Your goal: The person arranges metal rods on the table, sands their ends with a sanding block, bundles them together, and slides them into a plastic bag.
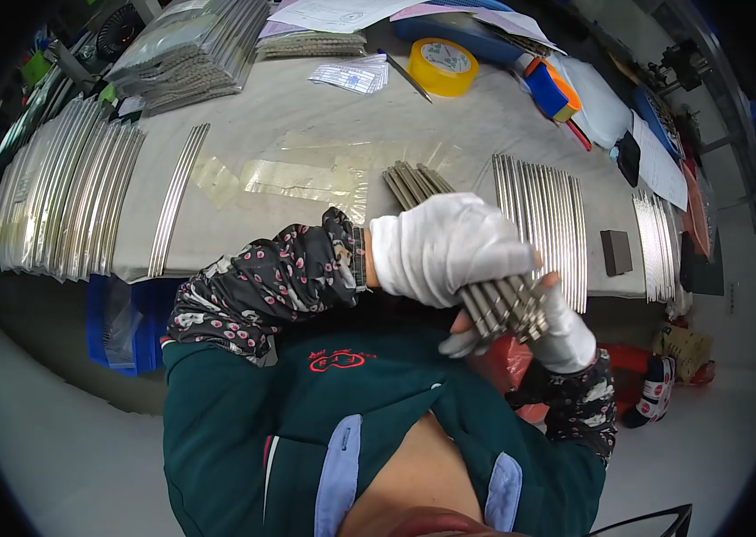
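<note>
A thick bundle of metal rods (499,304) slants across the front edge of the table, its near ends toward my chest. My left hand (454,249), in a white glove, is closed over the bundle from above. From the right and below, my right hand (566,329) wraps round the near ends, with fingers showing on the left side of the rods; its glove leaves some fingertips bare. The middle of the bundle is hidden under my left glove. Just right of the hands lies a row of shiny rods (552,215) side by side.
Bagged rods (56,188) fill the table's left, near a few loose rods (179,201). Behind are stacked packs (186,54), yellow tape (442,67), a pen (409,78) and an orange-blue tape dispenser (552,89). A dark block (615,252) and more rods (655,246) lie right.
</note>
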### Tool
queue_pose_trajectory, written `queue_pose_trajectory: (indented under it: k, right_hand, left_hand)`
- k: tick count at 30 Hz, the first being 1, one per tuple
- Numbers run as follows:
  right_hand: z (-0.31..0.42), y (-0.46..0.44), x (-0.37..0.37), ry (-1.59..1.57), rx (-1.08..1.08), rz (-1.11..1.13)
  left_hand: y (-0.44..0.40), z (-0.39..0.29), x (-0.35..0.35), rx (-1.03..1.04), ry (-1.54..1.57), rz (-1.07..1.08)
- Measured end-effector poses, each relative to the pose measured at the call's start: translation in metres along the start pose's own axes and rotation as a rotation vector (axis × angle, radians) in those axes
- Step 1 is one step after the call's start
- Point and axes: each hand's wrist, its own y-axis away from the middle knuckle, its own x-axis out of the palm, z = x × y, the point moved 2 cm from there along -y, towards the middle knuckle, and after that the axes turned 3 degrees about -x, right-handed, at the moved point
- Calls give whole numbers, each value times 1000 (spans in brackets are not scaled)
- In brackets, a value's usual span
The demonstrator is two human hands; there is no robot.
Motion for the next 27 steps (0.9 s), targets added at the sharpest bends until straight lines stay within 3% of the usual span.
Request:
queue_pose_trajectory:
  k: [2, 4, 5, 6, 8, 10, 12, 14, 19, 21, 22, 23, 24, 27]
  right_hand:
    - [35, -13, -3, 122, -107, -69]
    - [51, -36, -13, 191, -318, -199]
    - [60, -48, -22, 302, -310, -246]
    - [69, -62, -28, 412, -300, -296]
    - [64, -96, -42, 805, -313, -281]
    - [39, -127, -55, 952, -332, -205]
    - [21, -154, -55, 997, -488, -24]
    - [10, -177, -49, 452, -428, 2]
    - [9, -182, -42, 311, -287, -19]
    - [-2, -159, -21, 95, -266, -33]
    - [-5, -146, -11, -102, -71, -38]
    - [-12, -140, -5, -205, -13, -68]
    - [-21, -135, 0, -306, 45, -101]
    - [-40, -127, 1, -339, 115, -145]
  left_hand:
    - [-7, 8, -13, -282, 363, -163]
    - [-5, 33, -21, -334, 309, -266]
    - [-5, 34, -35, -342, 155, -360]
    - [3, 48, -36, -507, 494, -375]
    - [4, 64, -58, -566, 302, -396]
    - [5, 74, -70, -613, 538, -428]
    - [9, 84, -78, -608, 433, -303]
    - [9, 87, -74, -617, 664, -380]
    - [1, 87, -73, -916, 668, -666]
    - [24, 109, -63, -1035, 1075, -753]
    - [34, 110, -58, -1126, 1232, -763]
    - [42, 111, -50, -1239, 1187, -788]
    - [59, 122, -36, -1195, 1322, -760]
    - [64, 106, -24, -1342, 752, -704]
